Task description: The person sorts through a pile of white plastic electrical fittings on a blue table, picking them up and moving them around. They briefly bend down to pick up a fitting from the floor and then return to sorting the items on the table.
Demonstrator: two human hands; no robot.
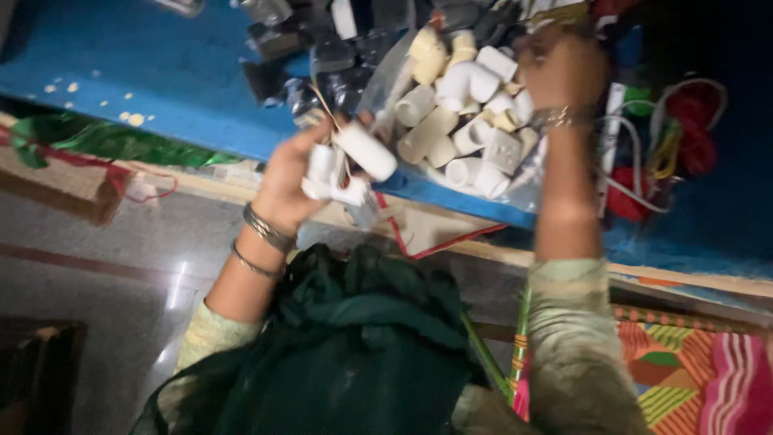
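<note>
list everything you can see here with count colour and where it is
white pipe fittings: a heap, too many to count, white and cream, in a clear plastic bag on the blue surface, upper middle
fittings in hand: a few, white, joined in a bunch, centre
clear plastic bag: one, transparent, around the heap
dark parts: several, black and grey, top middle
blue surface: one, blue, upper left
cords: a tangle, red, white, yellow and green, upper right
green cloth: one, dark green, lower middle
patterned mat: one, orange, pink and green stripes, lower right
left hand: holds the white fittings, bangles on the wrist
right hand: raised over the heap, bangle on the wrist; grip unclear
</note>
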